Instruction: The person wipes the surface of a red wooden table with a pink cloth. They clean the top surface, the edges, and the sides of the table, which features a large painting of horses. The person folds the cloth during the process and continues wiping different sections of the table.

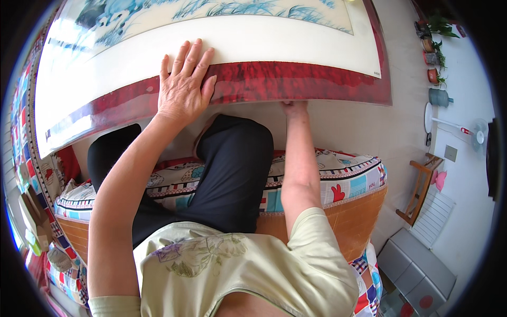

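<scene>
My left hand point(185, 85) lies palm down, fingers spread, across the front edge of a table. Beneath it, a dark red marbled tabletop border point(269, 81) meets the white margin point(285, 43) of a large sheet. Farther back on that sheet is a picture of blue grasses point(253, 8). A glossy transparent cover appears to lie over it all. My right hand point(295, 106) reaches under the table's front edge. Its fingers are mostly hidden there, so whether it grips anything is unclear.
I sit on a patterned cushion point(348, 174) on a seat with a brown front panel point(352, 218). Rightward are potted plants point(433, 75), a blue water jug point(439, 97), an electric fan point(479, 136), a wooden stool point(422, 186) and a grey cabinet point(420, 261). Cardboard boxes point(33, 218) stand at left.
</scene>
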A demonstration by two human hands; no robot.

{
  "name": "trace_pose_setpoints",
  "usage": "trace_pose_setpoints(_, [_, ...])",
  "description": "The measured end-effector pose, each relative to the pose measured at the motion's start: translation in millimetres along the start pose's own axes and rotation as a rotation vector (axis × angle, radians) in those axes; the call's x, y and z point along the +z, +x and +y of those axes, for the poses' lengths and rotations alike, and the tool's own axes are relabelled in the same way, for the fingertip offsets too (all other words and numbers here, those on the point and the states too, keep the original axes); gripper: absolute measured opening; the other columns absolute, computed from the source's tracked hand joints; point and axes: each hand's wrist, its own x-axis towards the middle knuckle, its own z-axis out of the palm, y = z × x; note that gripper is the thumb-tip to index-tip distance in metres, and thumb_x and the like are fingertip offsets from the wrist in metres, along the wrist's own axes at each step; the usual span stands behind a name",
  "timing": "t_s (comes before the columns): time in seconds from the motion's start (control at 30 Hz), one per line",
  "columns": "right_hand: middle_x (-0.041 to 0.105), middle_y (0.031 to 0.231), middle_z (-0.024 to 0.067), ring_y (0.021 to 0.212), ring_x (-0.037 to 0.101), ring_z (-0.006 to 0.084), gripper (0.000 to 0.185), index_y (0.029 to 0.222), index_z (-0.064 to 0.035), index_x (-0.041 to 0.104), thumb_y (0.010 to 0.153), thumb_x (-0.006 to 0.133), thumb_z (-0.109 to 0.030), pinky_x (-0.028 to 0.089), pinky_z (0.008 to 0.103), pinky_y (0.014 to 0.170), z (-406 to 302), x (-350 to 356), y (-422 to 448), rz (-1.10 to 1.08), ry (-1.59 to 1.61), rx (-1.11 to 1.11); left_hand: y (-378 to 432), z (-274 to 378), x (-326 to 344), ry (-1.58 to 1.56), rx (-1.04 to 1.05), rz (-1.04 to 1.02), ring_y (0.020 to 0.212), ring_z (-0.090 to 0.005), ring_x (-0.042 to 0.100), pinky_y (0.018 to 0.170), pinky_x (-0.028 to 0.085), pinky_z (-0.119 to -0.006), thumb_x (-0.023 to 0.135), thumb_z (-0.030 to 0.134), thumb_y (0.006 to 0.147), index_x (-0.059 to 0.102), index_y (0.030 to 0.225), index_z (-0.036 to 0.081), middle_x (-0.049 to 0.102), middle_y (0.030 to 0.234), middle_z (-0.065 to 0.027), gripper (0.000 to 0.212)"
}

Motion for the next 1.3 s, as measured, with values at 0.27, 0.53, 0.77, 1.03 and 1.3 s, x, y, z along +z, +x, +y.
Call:
trace_pose_setpoints(0.27, [0.054, 0.124, 0.0048, 0.107, 0.054, 0.0213, 0.049, 0.127, -0.0174, 0.047, 0.095, 0.026, -0.049, 0.05, 0.0408, 0.08, 26.4, 117.7, -67.3, 0.183, -0.118, 0.178, -1.1, 0.2, 6.2, -0.08, 0.0, 0.062, 0.141, -0.0244, 0.021, 0.112, 0.012, -0.049, 0.043, 0.037, 0.093, 0.038, 0.141, 0.017, 0.028, 0.15, -0.0067, 0.052])
trace_pose_setpoints(0.53, [0.045, 0.137, 0.017, 0.118, 0.051, 0.0311, 0.07, 0.138, -0.0108, 0.038, 0.091, 0.023, -0.06, 0.045, 0.0487, 0.094, 160.1, 178.5, -93.9, -0.327, 0.634, 0.153, -7.9, -9.2, 9.2, -0.035, -0.048, 0.029, 0.142, -0.023, 0.018, 0.113, 0.01, -0.05, 0.036, 0.041, 0.095, 0.034, 0.143, 0.02, 0.025, 0.152, -0.0048, 0.053])
trace_pose_setpoints(0.77, [0.054, 0.125, 0.0111, 0.094, 0.053, 0.0219, 0.056, 0.125, -0.0125, 0.049, 0.094, 0.025, -0.052, 0.042, 0.0387, 0.075, 147.6, 198.6, -105.6, -0.145, 0.347, 0.204, -4.1, -5.1, 8.8, -0.084, -0.015, 0.033, 0.142, -0.0225, 0.017, 0.113, 0.009, -0.05, 0.034, 0.044, 0.096, 0.036, 0.142, 0.021, 0.024, 0.152, -0.0037, 0.052])
trace_pose_setpoints(1.03, [0.064, 0.112, 0.0051, 0.071, 0.055, 0.0123, 0.044, 0.112, -0.0144, 0.059, 0.096, 0.029, -0.043, 0.038, 0.0274, 0.055, 45.7, 116.3, -84.8, 0.126, -0.011, 0.211, -1.6, -10.5, 12.0, -0.303, -0.01, -0.02, 0.143, -0.0234, 0.015, 0.114, 0.004, -0.051, 0.032, 0.042, 0.095, 0.041, 0.14, 0.019, 0.024, 0.152, -0.0054, 0.051])
trace_pose_setpoints(1.3, [0.033, 0.045, -0.0012, 0.037, 0.024, 0.0136, 0.034, 0.067, -0.013, 0.047, 0.095, 0.037, -0.03, 0.025, 0.0234, 0.042, 140.0, 153.3, -104.9, -0.142, 0.12, 0.087, -34.1, -68.8, -20.0, -0.636, 0.025, 0.041, 0.133, -0.0268, 0.034, 0.11, 0.023, -0.046, 0.052, 0.03, 0.09, 0.062, 0.115, 0.01, 0.047, 0.137, -0.0107, 0.034])
